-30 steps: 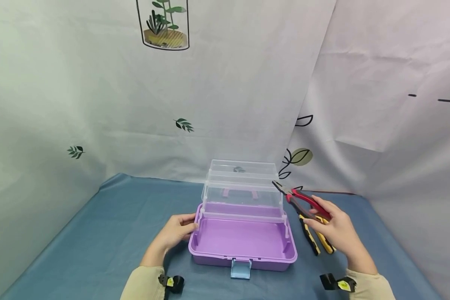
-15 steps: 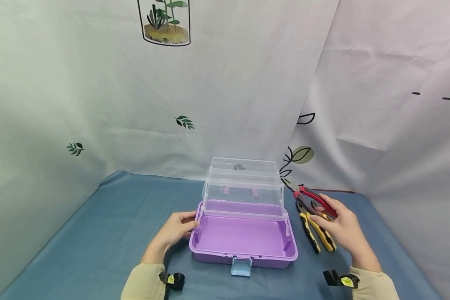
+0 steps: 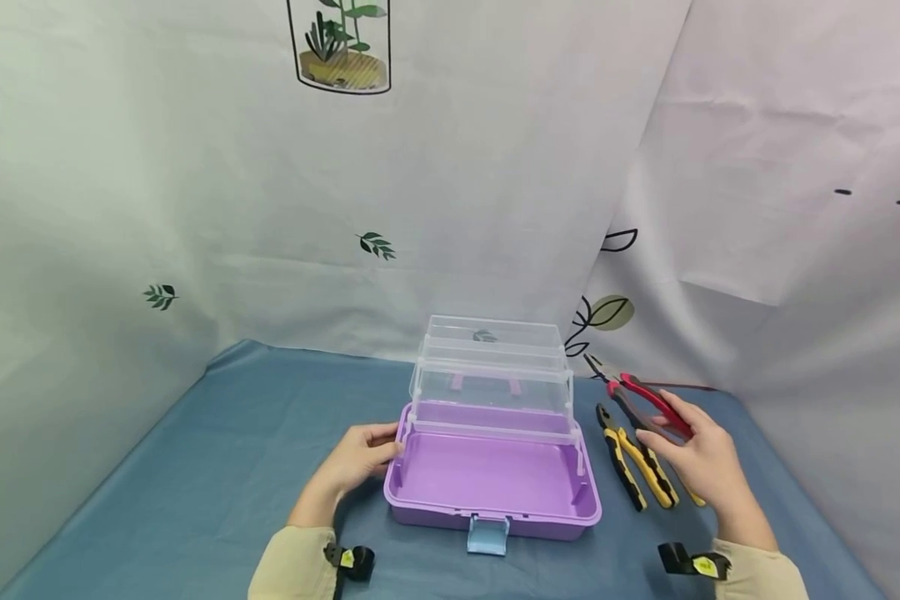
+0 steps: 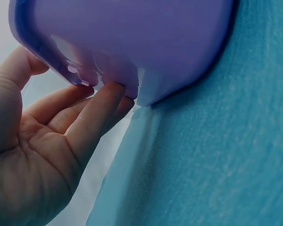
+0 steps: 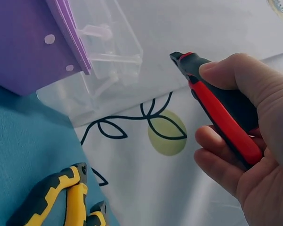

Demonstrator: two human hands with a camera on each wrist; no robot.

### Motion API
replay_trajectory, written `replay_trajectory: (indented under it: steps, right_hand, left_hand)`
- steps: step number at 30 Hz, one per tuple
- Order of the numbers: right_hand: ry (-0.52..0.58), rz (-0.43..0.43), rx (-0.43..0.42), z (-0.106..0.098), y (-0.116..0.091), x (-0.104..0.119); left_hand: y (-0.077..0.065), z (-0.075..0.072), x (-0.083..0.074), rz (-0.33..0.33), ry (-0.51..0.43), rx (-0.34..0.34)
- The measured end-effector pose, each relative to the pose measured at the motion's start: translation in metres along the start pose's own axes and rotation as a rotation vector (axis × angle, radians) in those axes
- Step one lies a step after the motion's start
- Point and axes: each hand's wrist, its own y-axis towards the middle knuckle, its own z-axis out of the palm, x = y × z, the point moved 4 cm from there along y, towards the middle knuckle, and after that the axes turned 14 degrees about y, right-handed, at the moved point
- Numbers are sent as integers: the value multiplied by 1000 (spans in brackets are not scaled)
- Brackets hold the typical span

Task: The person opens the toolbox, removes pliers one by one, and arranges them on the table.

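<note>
A purple toolbox stands on the table with its clear trays raised at the back. My left hand grips its left rim; in the left wrist view, the thumb lies at the rim and the fingers touch the outer wall. To the right of the box, my right hand holds pliers with red and black handles, raised above the table and pointing away and left. Beneath and left of that hand lie yellow-and-black pliers. A second yellow-and-black tool is partly hidden by them and the hand.
A blue cloth covers the table. White patterned curtains hang behind it and at both sides. The box's light blue latch hangs down at the front.
My right hand has moved right with the red-and-black pliers, away from the box, and more of the yellow-and-black tools shows. The left hand stays on the toolbox rim.
</note>
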Motion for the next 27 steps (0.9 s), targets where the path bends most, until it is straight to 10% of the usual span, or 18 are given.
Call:
replay_trajectory:
  steps: [27]
  right_hand:
    - [-60,143,-80,-24,-11,-42]
  left_hand:
    - [0,0,0,-25,-8,-35]
